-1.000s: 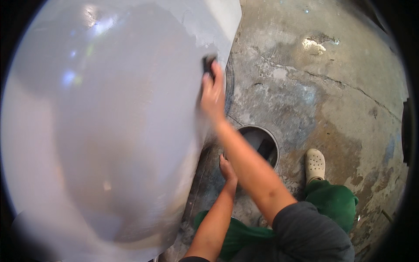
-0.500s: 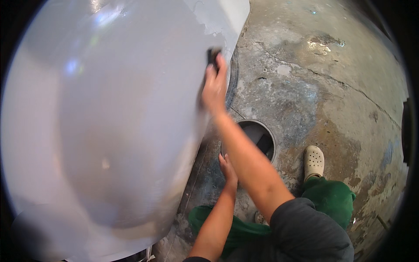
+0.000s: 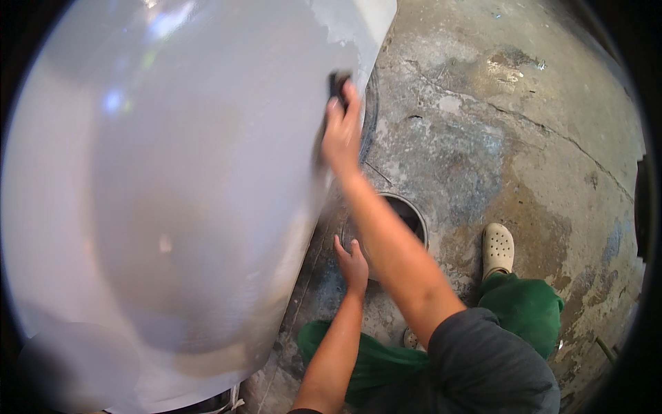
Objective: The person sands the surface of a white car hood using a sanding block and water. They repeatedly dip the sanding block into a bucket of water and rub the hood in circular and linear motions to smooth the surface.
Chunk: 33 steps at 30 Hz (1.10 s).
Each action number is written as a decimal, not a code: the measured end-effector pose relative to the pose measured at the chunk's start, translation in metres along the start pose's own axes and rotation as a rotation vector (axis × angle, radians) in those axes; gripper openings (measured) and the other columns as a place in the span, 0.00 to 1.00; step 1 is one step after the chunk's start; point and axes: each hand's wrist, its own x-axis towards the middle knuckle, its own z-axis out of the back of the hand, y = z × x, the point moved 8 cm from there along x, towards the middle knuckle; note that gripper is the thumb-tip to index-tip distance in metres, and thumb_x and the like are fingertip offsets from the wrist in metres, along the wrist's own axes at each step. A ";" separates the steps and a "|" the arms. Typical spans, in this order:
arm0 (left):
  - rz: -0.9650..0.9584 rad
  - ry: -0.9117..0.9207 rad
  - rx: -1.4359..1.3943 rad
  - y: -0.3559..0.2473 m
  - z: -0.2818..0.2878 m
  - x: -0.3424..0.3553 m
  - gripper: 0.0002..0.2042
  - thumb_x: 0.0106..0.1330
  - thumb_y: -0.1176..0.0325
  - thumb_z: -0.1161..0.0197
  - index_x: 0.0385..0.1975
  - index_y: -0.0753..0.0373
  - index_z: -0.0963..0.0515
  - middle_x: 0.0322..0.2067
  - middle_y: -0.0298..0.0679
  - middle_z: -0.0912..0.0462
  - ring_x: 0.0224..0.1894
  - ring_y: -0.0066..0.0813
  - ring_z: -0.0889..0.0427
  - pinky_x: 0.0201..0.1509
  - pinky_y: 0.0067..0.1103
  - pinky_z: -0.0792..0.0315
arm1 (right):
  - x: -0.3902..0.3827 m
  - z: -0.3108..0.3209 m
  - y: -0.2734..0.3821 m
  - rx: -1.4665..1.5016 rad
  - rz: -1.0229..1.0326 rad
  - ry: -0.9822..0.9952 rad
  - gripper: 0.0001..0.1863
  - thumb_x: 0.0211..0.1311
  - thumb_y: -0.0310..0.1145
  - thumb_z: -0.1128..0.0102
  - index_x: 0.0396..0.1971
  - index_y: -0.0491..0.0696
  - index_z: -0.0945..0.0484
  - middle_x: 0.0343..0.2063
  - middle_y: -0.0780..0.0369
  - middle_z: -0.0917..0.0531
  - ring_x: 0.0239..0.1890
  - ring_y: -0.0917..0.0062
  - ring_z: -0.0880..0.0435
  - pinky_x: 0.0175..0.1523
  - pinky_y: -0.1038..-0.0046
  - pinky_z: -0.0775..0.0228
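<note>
My right hand (image 3: 343, 131) has slid slightly up the grey panel (image 3: 179, 186), gripping a dark sanding block (image 3: 336, 83) at upper centre. My left hand (image 3: 354, 262), fingers spread, rests beside the floor drain (image 3: 414, 214).

A stained, cracked concrete floor (image 3: 524, 159) bears a round metal bucket (image 3: 407, 214) and a pale clog (image 3: 498, 248).

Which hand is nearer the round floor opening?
Left. The left hand rests beside the round floor opening, at its near rim. The right hand is up on the grey panel, pressing a dark pad.
</note>
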 end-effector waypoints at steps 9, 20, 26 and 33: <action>-0.033 0.098 0.384 -0.006 -0.010 0.026 0.27 0.80 0.62 0.49 0.73 0.70 0.38 0.70 0.61 0.31 0.72 0.59 0.32 0.75 0.41 0.38 | -0.061 -0.005 -0.003 -0.033 -0.035 0.145 0.30 0.75 0.26 0.46 0.74 0.41 0.41 0.76 0.46 0.38 0.77 0.50 0.38 0.81 0.55 0.49; -0.045 0.094 0.273 -0.009 -0.011 0.028 0.25 0.77 0.67 0.47 0.70 0.70 0.36 0.66 0.63 0.27 0.68 0.63 0.29 0.73 0.43 0.36 | -0.159 -0.007 0.040 0.057 0.145 0.245 0.39 0.67 0.21 0.41 0.76 0.57 0.41 0.77 0.45 0.43 0.79 0.44 0.45 0.80 0.46 0.52; -0.033 0.103 0.284 -0.007 -0.008 0.027 0.25 0.78 0.64 0.48 0.71 0.70 0.35 0.67 0.59 0.26 0.67 0.58 0.25 0.69 0.40 0.31 | -0.003 0.014 -0.037 0.027 -0.150 0.003 0.28 0.80 0.35 0.52 0.74 0.43 0.42 0.73 0.44 0.35 0.76 0.53 0.35 0.78 0.58 0.44; -0.064 0.087 0.223 -0.005 -0.012 0.028 0.25 0.78 0.67 0.47 0.71 0.70 0.36 0.68 0.63 0.31 0.69 0.60 0.30 0.74 0.41 0.38 | -0.154 0.002 0.022 0.069 -0.180 0.195 0.35 0.76 0.26 0.51 0.77 0.35 0.52 0.77 0.43 0.45 0.79 0.51 0.42 0.81 0.56 0.49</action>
